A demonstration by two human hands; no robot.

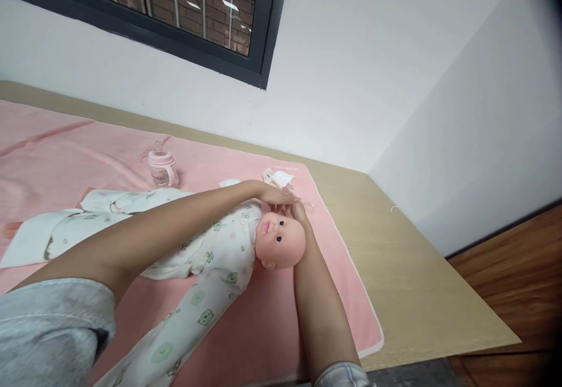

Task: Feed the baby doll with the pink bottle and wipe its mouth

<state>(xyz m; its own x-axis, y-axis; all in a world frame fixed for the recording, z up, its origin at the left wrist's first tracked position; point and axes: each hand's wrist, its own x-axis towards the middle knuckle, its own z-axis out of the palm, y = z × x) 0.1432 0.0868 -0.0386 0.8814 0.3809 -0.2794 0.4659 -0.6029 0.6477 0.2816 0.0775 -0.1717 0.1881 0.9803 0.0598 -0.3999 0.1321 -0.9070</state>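
A baby doll (280, 239) lies on a pink blanket (346, 293), its head turned towards me. It wears a white printed bodysuit (228, 258). My left hand (273, 194) reaches across the doll's body to the far side of its head. There it meets my right hand (299, 211), which comes round the top of the head. The fingers of both hands are closed together close to the doll's face; what they pinch is hidden. Beyond them lies a small packet (279, 178) with a white piece on it.
A pink baby bottle (162, 165) with a handle stands on the blanket behind the doll's legs. The wooden tabletop (395, 270) extends to the right, against white walls (351, 71). A dark-framed window (259, 53) is above.
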